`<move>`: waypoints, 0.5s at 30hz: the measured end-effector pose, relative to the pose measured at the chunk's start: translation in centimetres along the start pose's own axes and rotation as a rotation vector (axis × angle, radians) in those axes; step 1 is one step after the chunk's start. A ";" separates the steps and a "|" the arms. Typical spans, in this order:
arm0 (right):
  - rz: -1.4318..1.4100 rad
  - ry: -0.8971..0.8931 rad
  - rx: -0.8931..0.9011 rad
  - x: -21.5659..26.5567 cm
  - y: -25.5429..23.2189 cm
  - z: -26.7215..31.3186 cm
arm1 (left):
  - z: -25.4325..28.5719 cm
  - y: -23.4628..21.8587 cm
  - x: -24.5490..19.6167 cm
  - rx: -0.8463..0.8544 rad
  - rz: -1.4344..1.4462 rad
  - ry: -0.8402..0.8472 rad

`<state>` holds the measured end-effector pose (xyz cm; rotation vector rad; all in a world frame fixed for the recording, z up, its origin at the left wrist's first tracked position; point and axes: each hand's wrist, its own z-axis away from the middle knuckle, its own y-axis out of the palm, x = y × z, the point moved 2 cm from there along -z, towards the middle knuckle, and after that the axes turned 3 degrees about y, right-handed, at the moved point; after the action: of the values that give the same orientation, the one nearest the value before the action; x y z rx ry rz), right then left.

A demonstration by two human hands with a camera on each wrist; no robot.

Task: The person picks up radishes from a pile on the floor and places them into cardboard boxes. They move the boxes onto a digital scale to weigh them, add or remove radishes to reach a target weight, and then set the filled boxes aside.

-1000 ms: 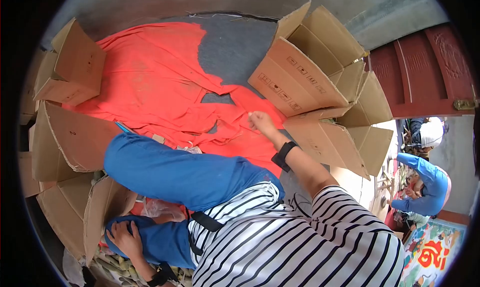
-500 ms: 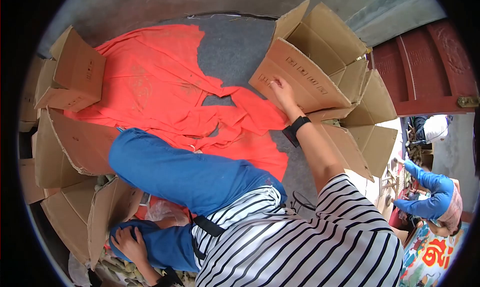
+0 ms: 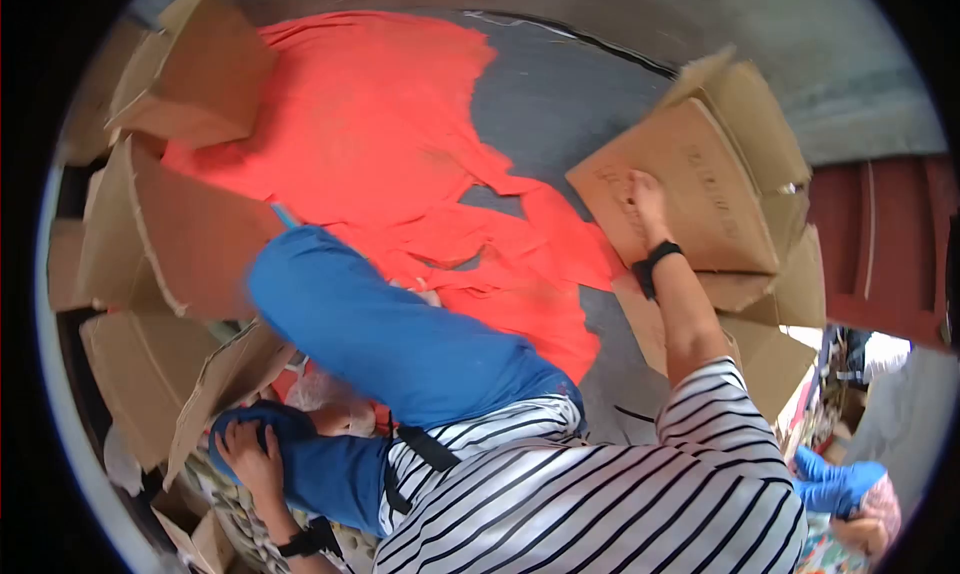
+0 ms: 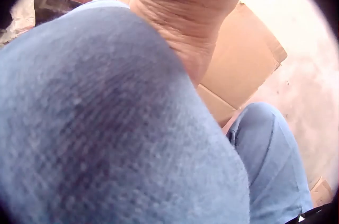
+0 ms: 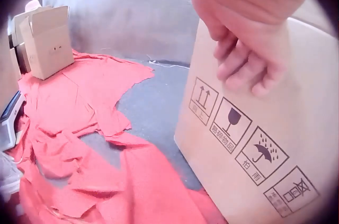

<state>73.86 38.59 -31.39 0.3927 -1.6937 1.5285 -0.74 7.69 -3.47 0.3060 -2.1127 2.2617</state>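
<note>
My left hand (image 3: pixel 250 459) rests on the bent knee of the blue trousers (image 3: pixel 385 344), fingers spread over the cloth. In the left wrist view, only the base of that hand (image 4: pixel 183 15) shows beside the knee (image 4: pixel 116 118); its fingers are hidden. Over the printed side of a cardboard box (image 3: pixel 690 189) is my right hand (image 3: pixel 648 202), holding nothing. The right wrist view shows this hand (image 5: pixel 249 33) with loosely curled fingers (image 5: pixel 241 70) close to the box (image 5: pixel 212 150), above its printed symbols; whether they touch it, I cannot tell.
A crumpled red cloth (image 3: pixel 370 124) covers part of the grey floor (image 3: pixel 545 99). Open cardboard boxes (image 3: pixel 205 74) stand at the left, another (image 3: pixel 770 354) at the right near a dark red door (image 3: pixel 885 244). A person in blue (image 3: pixel 840 484) is at the lower right.
My right hand has moved from above the red cloth to the box at the right. The head view has shifted and turned. My left hand has stayed on the knee.
</note>
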 end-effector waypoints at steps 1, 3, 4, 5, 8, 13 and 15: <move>-0.308 0.281 0.033 0.7 -2.6 0.6 | -0.6 0.0 -0.5 -0.017 0.014 0.025; -0.377 0.321 0.095 -2.4 -1.8 -3.1 | -2.0 -0.1 -1.6 -0.034 0.026 0.037; -0.450 0.320 0.069 -0.4 -1.6 -3.0 | -1.9 -0.3 -1.6 -0.026 0.023 0.027; -0.518 0.323 0.043 1.6 -1.8 -2.5 | -1.8 -0.4 -1.5 -0.025 0.011 -0.020; -0.567 0.323 0.170 5.1 -3.7 0.3 | -1.4 -0.3 -1.3 -0.054 0.076 -0.049; -0.298 0.319 0.444 18.1 1.0 2.0 | -1.6 -0.6 -1.3 -0.113 0.131 -0.092; -0.497 0.001 0.397 23.5 2.2 5.0 | -1.6 -0.4 -1.2 -0.119 0.151 -0.104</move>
<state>55.78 40.92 -15.58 0.9421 -1.1619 1.4688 0.29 9.44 -3.40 0.2733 -2.3875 2.2303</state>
